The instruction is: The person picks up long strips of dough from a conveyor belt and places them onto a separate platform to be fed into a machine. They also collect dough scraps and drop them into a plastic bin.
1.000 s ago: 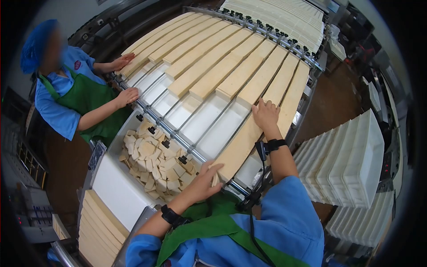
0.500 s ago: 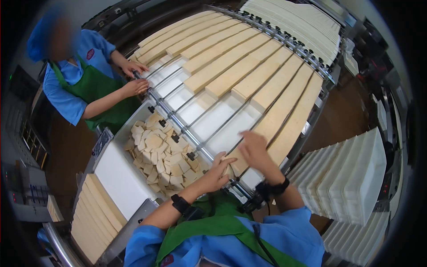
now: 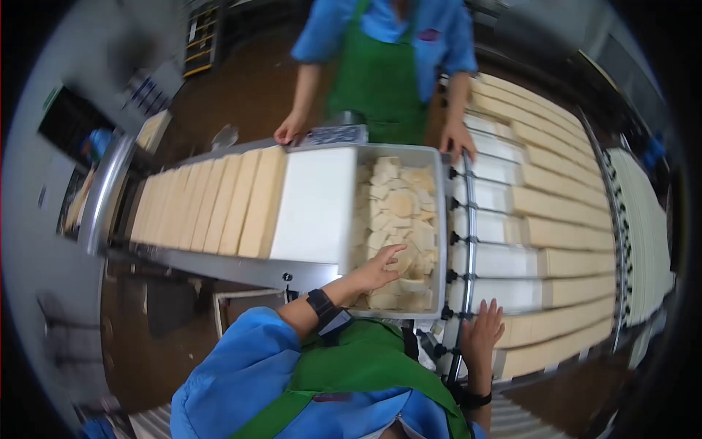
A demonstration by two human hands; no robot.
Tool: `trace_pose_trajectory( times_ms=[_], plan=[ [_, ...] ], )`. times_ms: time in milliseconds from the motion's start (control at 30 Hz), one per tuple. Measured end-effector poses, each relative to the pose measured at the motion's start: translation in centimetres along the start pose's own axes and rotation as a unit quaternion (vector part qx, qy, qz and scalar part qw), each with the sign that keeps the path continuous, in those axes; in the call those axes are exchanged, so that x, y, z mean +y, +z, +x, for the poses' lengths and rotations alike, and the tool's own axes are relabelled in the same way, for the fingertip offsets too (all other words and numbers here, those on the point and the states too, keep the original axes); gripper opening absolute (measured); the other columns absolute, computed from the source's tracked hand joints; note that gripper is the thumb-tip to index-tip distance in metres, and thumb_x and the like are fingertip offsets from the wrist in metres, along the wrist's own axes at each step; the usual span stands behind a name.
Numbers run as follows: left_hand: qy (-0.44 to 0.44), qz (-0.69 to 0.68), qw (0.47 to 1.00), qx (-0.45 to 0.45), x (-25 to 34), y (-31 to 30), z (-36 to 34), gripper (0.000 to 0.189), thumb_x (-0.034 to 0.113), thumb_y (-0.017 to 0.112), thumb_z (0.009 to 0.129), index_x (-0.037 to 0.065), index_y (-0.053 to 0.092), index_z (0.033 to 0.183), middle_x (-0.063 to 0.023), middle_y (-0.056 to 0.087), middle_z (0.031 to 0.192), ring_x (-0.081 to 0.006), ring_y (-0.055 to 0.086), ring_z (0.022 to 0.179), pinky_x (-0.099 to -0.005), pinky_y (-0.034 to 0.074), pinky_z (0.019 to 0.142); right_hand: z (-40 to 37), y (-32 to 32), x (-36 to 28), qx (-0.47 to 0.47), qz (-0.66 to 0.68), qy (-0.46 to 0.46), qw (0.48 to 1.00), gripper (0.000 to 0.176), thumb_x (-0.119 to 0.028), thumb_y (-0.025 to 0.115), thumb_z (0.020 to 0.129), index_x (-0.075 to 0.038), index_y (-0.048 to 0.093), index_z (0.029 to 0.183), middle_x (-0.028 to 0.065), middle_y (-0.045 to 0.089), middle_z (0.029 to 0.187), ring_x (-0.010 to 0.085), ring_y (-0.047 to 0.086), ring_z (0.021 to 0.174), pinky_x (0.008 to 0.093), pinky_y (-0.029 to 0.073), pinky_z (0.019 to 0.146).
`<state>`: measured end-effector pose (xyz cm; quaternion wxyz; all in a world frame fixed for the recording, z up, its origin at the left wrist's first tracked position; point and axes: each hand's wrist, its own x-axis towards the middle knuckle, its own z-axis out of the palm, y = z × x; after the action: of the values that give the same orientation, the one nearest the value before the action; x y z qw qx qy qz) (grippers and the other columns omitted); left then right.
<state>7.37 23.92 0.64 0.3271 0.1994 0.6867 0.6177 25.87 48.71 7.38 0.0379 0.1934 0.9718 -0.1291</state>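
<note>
Over the grey bin [image 3: 440,219] of broken flat pale pieces [image 3: 398,208], my left hand [image 3: 379,271] reaches with its fingers apart. A curved pale piece [image 3: 415,287] lies just below its fingertips. My right hand [image 3: 482,331] has its fingers stretched out beside the metal rail [image 3: 470,249], at the near end of the long pale slabs [image 3: 578,293]. Thin rods separate the slabs into lanes on a white surface [image 3: 504,260]. Nothing shows in either hand.
A co-worker in a green apron [image 3: 380,80] stands across the bin, one hand at the rail and one near the conveyor's edge. Left of the bin, a white belt [image 3: 311,201] carries a row of upright pale slabs [image 3: 208,205]. Black knobs [image 3: 455,238] line the rail.
My view has turned left toward the bin and conveyor. My left hand has moved from the slab end to over the bin. My right hand has lowered beside the rail.
</note>
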Motion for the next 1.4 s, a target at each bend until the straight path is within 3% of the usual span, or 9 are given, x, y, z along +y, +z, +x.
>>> trace_pose_trajectory(
  times_ms=[67,200,433,567,833,1067,1233,1267,1400],
  plan=[
    [0.014,0.013,0.998,0.064,-2.3,-1.6,-1.2,0.048,0.007,0.057,0.087,0.004,0.039,0.131,-0.0090,0.051,0.115,-0.0181,0.053,0.103,-0.0307,0.045,0.090,1.0,0.6,-0.1,0.017,-0.002,-0.036,0.999,0.057,-0.020,0.060,0.082,-0.004,0.039,0.133,0.0207,0.028,0.143,0.0410,0.017,0.135,0.0604,0.014,0.104],
    [-0.015,-0.041,0.988,0.149,-4.0,-4.9,-5.4,0.023,0.009,0.053,0.090,-0.001,0.053,0.110,0.0003,0.056,0.077,-0.0085,0.055,0.074,-0.0224,0.046,0.071,3.5,0.4,-2.8,-0.013,0.012,-0.094,0.995,0.046,-0.021,0.060,0.082,-0.004,0.049,0.123,0.0191,0.037,0.138,0.0400,0.023,0.133,0.0605,0.015,0.104],
    [-0.090,-0.031,0.939,0.329,-6.6,-9.0,-13.2,0.021,0.015,0.051,0.089,0.000,0.060,0.101,-0.0061,0.062,0.077,-0.0116,0.057,0.069,-0.0260,0.047,0.064,6.8,1.6,-9.9,-0.071,0.024,-0.220,0.973,0.039,-0.023,0.060,0.083,-0.005,0.054,0.117,0.0168,0.046,0.130,0.0384,0.032,0.128,0.0590,0.017,0.104],
    [-0.058,-0.140,0.895,0.420,-6.8,-10.5,-16.5,0.019,0.015,0.050,0.093,0.003,0.061,0.102,0.0017,0.055,0.070,-0.0054,0.048,0.060,-0.0200,0.041,0.055,8.0,3.5,-14.2,-0.095,0.028,-0.274,0.957,0.037,-0.024,0.061,0.082,-0.007,0.058,0.114,0.0149,0.049,0.128,0.0360,0.035,0.127,0.0566,0.017,0.104],
    [-0.042,-0.085,0.783,0.615,-8.4,-15.7,-21.0,0.017,0.013,0.052,0.091,0.003,0.059,0.102,0.0018,0.053,0.074,-0.0065,0.049,0.067,-0.0207,0.042,0.061,8.5,4.9,-25.1,-0.186,0.165,-0.398,0.883,0.031,-0.017,0.062,0.081,-0.002,0.061,0.107,0.0166,0.061,0.110,0.0324,0.056,0.104,0.0396,0.040,0.092],
    [-0.073,0.235,0.722,0.647,-14.1,-21.4,-21.3,0.039,0.006,0.054,0.080,-0.003,0.047,0.118,-0.0230,0.045,0.108,-0.0321,0.049,0.096,-0.0357,0.043,0.083,8.9,6.1,-36.0,-0.276,0.252,-0.446,0.813,0.026,-0.011,0.064,0.080,0.000,0.062,0.104,0.0163,0.064,0.101,0.0271,0.062,0.087,0.0315,0.048,0.079],
    [-0.117,0.202,0.762,0.603,-11.6,-22.4,-20.6,0.043,0.006,0.056,0.078,-0.007,0.043,0.117,-0.0286,0.041,0.109,-0.0420,0.046,0.100,-0.0410,0.042,0.087,11.0,9.4,-43.7,-0.283,0.302,-0.528,0.741,0.020,-0.009,0.059,0.084,-0.001,0.062,0.102,0.0136,0.062,0.091,0.0257,0.061,0.084,0.0304,0.048,0.073],
    [-0.125,0.196,0.769,0.595,-10.9,-22.3,-20.6,0.045,0.007,0.056,0.078,-0.007,0.042,0.119,-0.0288,0.040,0.110,-0.0430,0.046,0.100,-0.0418,0.043,0.087,11.1,11.0,-44.6,-0.263,0.314,-0.462,0.787,0.020,-0.011,0.057,0.083,0.001,0.062,0.098,0.0180,0.061,0.088,0.0313,0.060,0.084,0.0344,0.048,0.075],
    [-0.163,0.184,0.798,0.551,-8.6,-22.5,-20.8,0.053,0.008,0.057,0.079,-0.006,0.035,0.126,-0.0301,0.038,0.113,-0.0475,0.049,0.097,-0.0452,0.045,0.086,14.7,14.1,-51.0,-0.128,0.202,-0.502,0.831,0.028,-0.015,0.058,0.083,-0.001,0.059,0.107,0.0207,0.056,0.109,0.0349,0.052,0.104,0.0396,0.042,0.087]
  ],
)
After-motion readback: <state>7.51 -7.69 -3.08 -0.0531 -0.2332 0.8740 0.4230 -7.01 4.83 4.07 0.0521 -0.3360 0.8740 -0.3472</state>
